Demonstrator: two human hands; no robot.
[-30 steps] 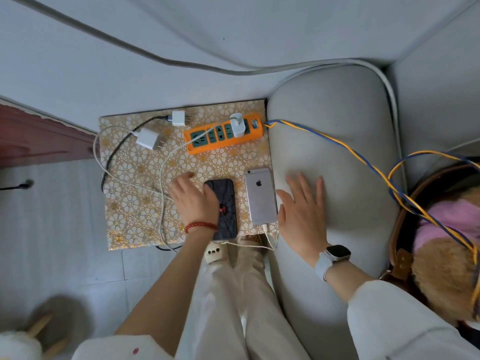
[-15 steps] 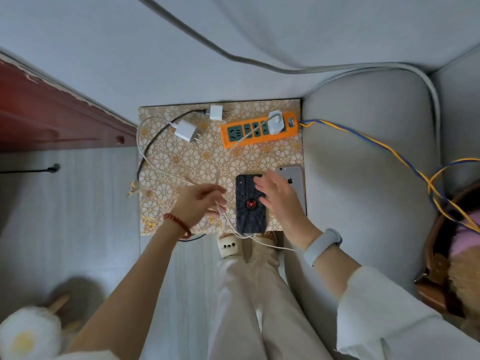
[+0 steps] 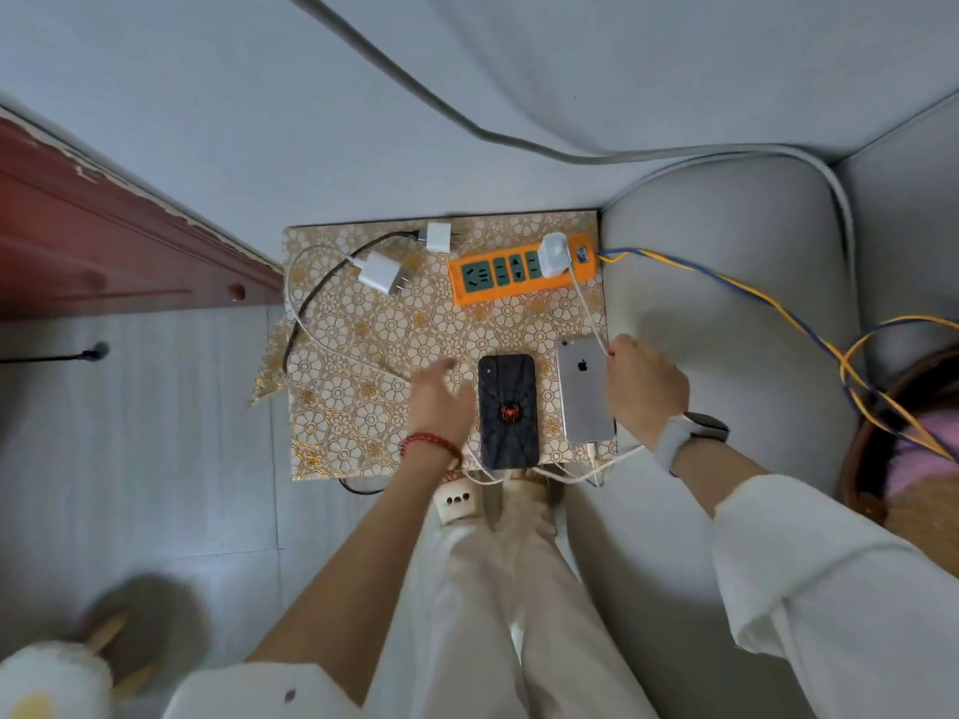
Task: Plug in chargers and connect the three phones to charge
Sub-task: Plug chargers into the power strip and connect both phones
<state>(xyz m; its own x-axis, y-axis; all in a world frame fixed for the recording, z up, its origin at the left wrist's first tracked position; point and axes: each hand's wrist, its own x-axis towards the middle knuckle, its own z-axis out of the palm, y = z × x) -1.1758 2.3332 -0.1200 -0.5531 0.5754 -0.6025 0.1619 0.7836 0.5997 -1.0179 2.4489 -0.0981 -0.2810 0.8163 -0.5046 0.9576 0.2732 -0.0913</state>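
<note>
An orange power strip (image 3: pixel 498 275) lies at the back of a gold floral board (image 3: pixel 363 355), with one white charger (image 3: pixel 554 254) plugged in at its right end. Two more white chargers (image 3: pixel 380 272) (image 3: pixel 438 237) lie unplugged to its left. A black phone with a red spider (image 3: pixel 507 409) and a silver phone (image 3: pixel 584 389) lie face down side by side. My right hand (image 3: pixel 643 389) pinches the white cable (image 3: pixel 586 308) from the plugged charger, beside the silver phone. My left hand (image 3: pixel 441 402) hovers with spread fingers left of the black phone.
A grey sofa arm (image 3: pixel 726 313) borders the board on the right, crossed by a yellow and blue cord (image 3: pixel 752 298). A dark red wooden frame (image 3: pixel 104 241) stands at the left. My knees and a beige slipper (image 3: pixel 456 503) sit below the board.
My right hand left the black phone and moved right to pinch the white cable by the silver phone. My left hand let go of the cable it held and opened.
</note>
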